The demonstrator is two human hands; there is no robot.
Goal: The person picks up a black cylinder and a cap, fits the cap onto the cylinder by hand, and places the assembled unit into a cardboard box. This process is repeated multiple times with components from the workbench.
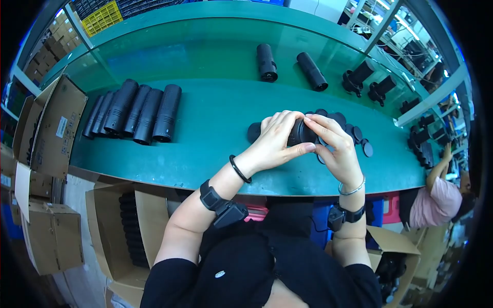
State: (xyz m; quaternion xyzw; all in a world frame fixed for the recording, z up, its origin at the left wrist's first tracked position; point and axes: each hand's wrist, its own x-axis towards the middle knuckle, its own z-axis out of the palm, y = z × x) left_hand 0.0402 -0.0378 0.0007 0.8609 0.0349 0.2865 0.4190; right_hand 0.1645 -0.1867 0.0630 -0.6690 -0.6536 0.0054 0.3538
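Note:
A black ribbed cylinder (299, 134) lies crosswise between my hands, just above or on the green tabletop. My left hand (277, 137) is wrapped over its middle, and the cylinder's left end sticks out past the palm. At the right end, my right hand (334, 143) closes its fingers and thumb around the rim. Whether a cap sits on that end is hidden by the fingers. Right behind my right hand lies a cluster of flat black round discs (355, 134), partly covered by it.
Several black cylinders (149, 115) stand in a row at left, beside an open carton (60, 128). Two more cylinders (266, 62) are at the far side, with flanged black parts (358, 77) to the right. Below the edge is a filled carton (115, 241). Another person (436, 200) works at far right.

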